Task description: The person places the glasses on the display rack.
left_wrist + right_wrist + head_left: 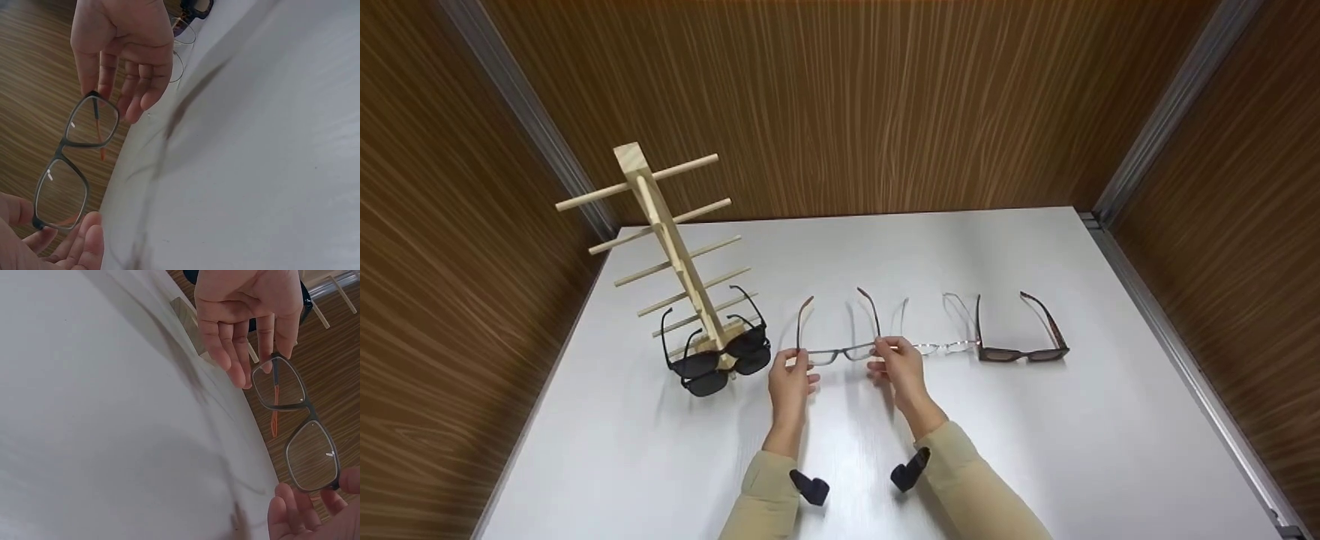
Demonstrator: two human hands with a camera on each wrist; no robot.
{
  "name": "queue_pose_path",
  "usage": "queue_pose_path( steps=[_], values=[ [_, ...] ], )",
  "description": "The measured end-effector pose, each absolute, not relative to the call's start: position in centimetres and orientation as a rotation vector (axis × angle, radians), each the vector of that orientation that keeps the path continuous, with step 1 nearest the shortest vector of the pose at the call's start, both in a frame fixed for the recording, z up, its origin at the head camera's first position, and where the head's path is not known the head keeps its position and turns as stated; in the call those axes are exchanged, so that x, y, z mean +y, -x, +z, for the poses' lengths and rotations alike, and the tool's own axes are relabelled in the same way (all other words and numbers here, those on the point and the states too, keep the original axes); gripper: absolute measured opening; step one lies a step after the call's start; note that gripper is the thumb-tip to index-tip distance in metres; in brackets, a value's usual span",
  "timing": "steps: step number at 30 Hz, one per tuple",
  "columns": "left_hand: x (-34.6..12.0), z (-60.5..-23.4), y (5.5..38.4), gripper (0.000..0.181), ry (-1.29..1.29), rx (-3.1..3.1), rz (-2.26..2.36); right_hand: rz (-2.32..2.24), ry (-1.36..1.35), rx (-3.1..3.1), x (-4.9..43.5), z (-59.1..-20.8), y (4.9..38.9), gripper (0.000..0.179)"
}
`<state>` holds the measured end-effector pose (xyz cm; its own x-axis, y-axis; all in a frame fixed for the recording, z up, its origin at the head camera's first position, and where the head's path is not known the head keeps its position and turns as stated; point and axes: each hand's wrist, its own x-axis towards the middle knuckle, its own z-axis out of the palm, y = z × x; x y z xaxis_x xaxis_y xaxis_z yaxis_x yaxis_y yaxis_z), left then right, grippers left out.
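A pair of eyeglasses with a dark grey frame and clear lenses is held above the white table, its temples unfolded and pointing away. The temple tips look orange-brown. At the left end, my left hand pinches the frame corner between thumb and finger. My right hand pinches the opposite corner the same way, its other fingers loosely bent below. Both wrist views show the two lenses and the bridge between the hands. In the right wrist view, the left hand appears at the top.
On the left stands a wooden display rack with several pegs; two pairs of black sunglasses are at its lower part. Right of my hands, thin-rimmed eyeglasses lie on the table beside brown-tinted sunglasses. Wood-grain panels enclose the table.
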<state>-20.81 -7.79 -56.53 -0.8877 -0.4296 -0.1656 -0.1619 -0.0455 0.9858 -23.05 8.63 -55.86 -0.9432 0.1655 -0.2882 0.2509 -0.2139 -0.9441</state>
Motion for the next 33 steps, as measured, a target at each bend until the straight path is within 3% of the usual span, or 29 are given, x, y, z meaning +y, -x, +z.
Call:
queue_pose_path(
  steps=[33],
  values=[
    [-8.0,-53.9,17.2,0.022,-0.479,-2.129,-2.065,-2.267,-0.396,2.193,9.5,-54.0,21.0,0.019]
  ],
)
